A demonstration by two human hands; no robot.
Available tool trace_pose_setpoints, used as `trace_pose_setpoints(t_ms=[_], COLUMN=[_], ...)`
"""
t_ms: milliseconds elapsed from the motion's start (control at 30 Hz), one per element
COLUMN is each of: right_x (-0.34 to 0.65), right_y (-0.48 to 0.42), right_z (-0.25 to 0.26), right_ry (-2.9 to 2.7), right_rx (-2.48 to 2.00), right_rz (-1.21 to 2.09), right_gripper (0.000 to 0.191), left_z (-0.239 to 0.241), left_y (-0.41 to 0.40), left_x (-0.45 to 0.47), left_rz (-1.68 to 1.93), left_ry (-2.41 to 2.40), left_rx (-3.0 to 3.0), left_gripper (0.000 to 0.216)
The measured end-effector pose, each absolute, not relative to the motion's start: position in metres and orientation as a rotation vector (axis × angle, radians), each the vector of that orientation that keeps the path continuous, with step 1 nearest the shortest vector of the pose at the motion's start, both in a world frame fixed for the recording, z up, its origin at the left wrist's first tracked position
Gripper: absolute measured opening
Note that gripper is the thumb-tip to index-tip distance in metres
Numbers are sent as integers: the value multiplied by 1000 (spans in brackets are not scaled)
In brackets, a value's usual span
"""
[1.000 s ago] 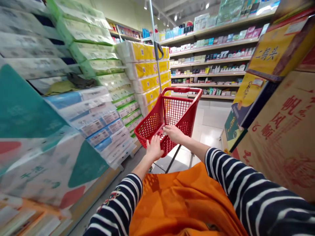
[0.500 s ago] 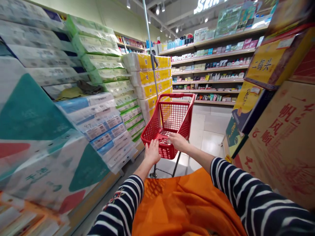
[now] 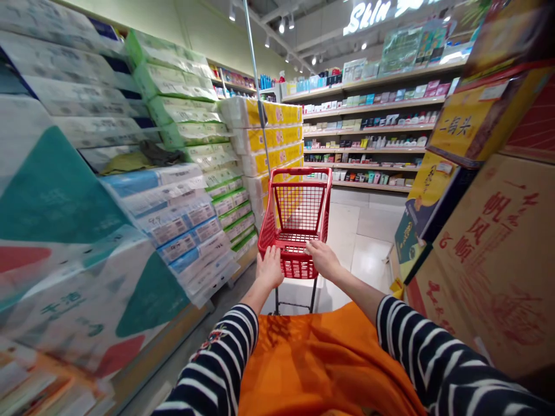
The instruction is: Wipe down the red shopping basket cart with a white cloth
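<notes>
A red plastic shopping cart [image 3: 299, 216] stands in front of me, its basket empty, with dark metal legs below. My left hand [image 3: 269, 267] is closed over the left corner of its near rim, fingers pointing forward. At the right corner of the same rim, my right hand [image 3: 323, 258] is curled with the fingers over the edge. The undersides of both grips are hidden. An orange garment [image 3: 329, 358] covers my front just behind the cart.
Stacked tissue packs [image 3: 186, 225] line the left side, with yellow packs [image 3: 277, 136] farther on and a thin metal pole [image 3: 259, 98] beside them. Cardboard cartons [image 3: 498, 254] crowd the right. Shelves of small boxes and bottles [image 3: 368, 128] cross the back, beyond the pale tiled floor [image 3: 347, 231].
The cart has swung from a slant to nearly straight ahead, its far end moving left. My right hand has shifted slightly right and down onto the rim's corner.
</notes>
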State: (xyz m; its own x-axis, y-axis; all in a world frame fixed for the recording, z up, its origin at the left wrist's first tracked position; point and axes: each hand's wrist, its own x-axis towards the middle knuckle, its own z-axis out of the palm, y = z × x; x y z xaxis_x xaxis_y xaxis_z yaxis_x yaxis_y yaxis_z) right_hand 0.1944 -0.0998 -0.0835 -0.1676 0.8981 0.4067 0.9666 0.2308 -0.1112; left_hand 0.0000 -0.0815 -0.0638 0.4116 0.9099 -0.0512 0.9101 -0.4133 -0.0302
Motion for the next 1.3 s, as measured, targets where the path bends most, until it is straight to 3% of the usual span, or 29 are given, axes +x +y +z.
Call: trace_pose_setpoints(t_ms=[400,700,1000,1300], right_x=[146,203,145,178], right_y=[-102,-111,-100,-100], right_z=[-103,-107,-108,-110], right_ry=[-2037,-1976,-2217,-2071], right_rx=[-1593,-1720,-1420,-1664], right_rz=[-320,-394,-393,-406], right_gripper=[37,39,40,42], left_z=[-70,-81,-72,-63], left_y=[-82,-80,-85,-73], left_x=[-8,-15,-17,-8], left_rz=[-80,41,-48,-75], left_ry=[1699,1809,1772,1729], left_rx=[2664,2615,2644,2552], left_gripper=[79,78,80,82])
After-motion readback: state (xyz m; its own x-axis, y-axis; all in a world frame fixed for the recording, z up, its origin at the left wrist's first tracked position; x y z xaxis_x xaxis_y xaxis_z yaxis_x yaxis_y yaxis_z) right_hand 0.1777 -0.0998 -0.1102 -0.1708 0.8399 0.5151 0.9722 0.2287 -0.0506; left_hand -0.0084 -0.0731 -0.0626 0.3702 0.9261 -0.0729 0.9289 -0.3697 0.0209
